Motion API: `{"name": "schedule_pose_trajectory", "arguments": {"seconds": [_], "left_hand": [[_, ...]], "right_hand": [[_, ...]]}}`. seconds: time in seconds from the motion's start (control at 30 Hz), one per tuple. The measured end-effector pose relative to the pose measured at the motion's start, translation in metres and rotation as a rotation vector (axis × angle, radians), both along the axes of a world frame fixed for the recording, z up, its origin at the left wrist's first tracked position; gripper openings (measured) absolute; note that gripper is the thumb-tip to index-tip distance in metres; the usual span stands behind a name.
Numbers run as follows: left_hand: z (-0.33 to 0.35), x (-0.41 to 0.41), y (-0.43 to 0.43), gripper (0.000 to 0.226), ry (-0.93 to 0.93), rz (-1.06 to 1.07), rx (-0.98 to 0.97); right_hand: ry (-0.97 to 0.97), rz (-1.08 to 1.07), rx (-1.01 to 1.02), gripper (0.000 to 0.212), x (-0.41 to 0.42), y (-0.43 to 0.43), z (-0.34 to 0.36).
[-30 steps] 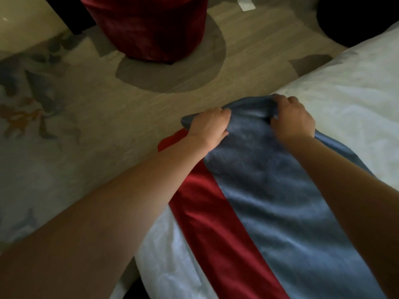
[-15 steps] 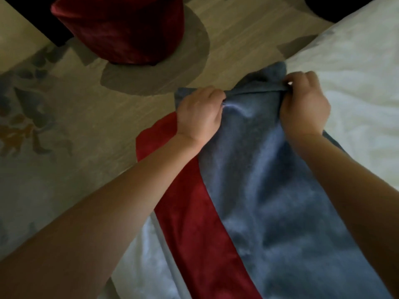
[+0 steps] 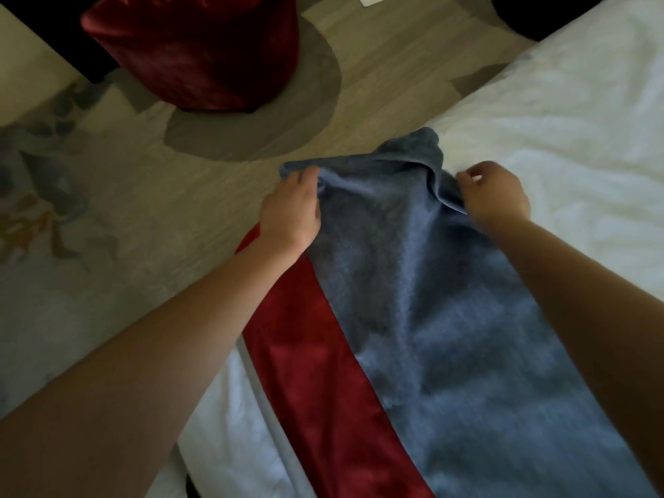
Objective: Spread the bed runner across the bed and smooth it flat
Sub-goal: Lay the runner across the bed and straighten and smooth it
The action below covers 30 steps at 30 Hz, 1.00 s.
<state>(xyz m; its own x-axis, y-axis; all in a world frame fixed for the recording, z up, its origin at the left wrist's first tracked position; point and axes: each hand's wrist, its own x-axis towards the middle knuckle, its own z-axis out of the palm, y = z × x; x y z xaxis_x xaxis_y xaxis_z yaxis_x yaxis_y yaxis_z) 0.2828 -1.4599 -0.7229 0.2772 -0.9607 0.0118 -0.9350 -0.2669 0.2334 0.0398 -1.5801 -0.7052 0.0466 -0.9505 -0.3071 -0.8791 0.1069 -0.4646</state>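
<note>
Fingers of the left hand are curled over the end hem of the bed runner and pinch it near its left corner. Fingers of the right hand are pressed together on a fold at the runner's right edge. Between the two grips the blue cloth is bunched, with a hump rising just beside the right hand.

Location: the runner lies on the bed, its end at the bed's side edge above the carpet. Its red stripe runs along the side nearer that edge.

Governing relation: the runner's long axis runs from the fingers back toward the person, down and to the right in the view. The gripped end is its far end. Both hands sit on that end at about equal reach, the left hand toward the carpet side and the right over the white bedding. In my judgement the next pull must go outward along the hem to take out the bunching.

Change from half a second ago: the left hand has shifted outward, so the hands stand wider apart. The right hand grips lower on the side edge, and the blue corner now peaks beyond it. The red velvet stool on the carpet has not moved.
</note>
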Motion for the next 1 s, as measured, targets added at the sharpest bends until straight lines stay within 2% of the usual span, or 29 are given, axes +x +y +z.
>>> {"name": "schedule_pose_trajectory", "arguments": {"seconds": [0.1,0.2,0.3,0.37,0.4,0.53,0.73,0.87,0.93,1.0], "left_hand": [[-0.006,0.013,0.032,0.045,0.056,0.129,0.094],[-0.008,0.015,0.063,0.044,0.149,0.125,0.146],[-0.004,0.019,0.078,0.043,0.107,0.117,0.128],[-0.001,0.020,0.081,0.040,0.066,0.106,0.125],[0.000,0.021,0.083,0.038,0.034,0.095,0.133],[0.002,0.037,0.107,0.036,-0.077,0.155,0.214],[0.008,0.048,0.128,0.024,-0.145,0.220,0.308],[0.012,0.044,0.105,0.030,-0.113,0.250,0.244],[0.012,0.043,0.098,0.032,-0.083,0.231,0.230],[0.012,0.045,0.094,0.032,-0.084,0.217,0.240]], "right_hand": [[0.087,0.144,0.079,0.030,0.004,0.001,0.008],[0.081,0.172,0.059,0.024,0.012,0.003,0.012],[0.086,0.155,0.021,0.026,0.016,-0.001,0.012],[0.121,0.146,-0.016,0.020,0.012,-0.005,0.014],[0.139,0.139,-0.058,0.015,0.009,-0.008,0.016],[0.144,0.073,-0.231,0.021,0.001,-0.019,0.026],[0.132,0.062,-0.145,0.021,0.009,-0.013,0.016],[0.143,0.091,0.039,0.021,0.009,-0.015,0.008],[0.180,0.150,0.009,0.021,0.008,-0.020,0.012],[0.179,0.114,-0.131,0.024,0.002,-0.029,0.018]]}}
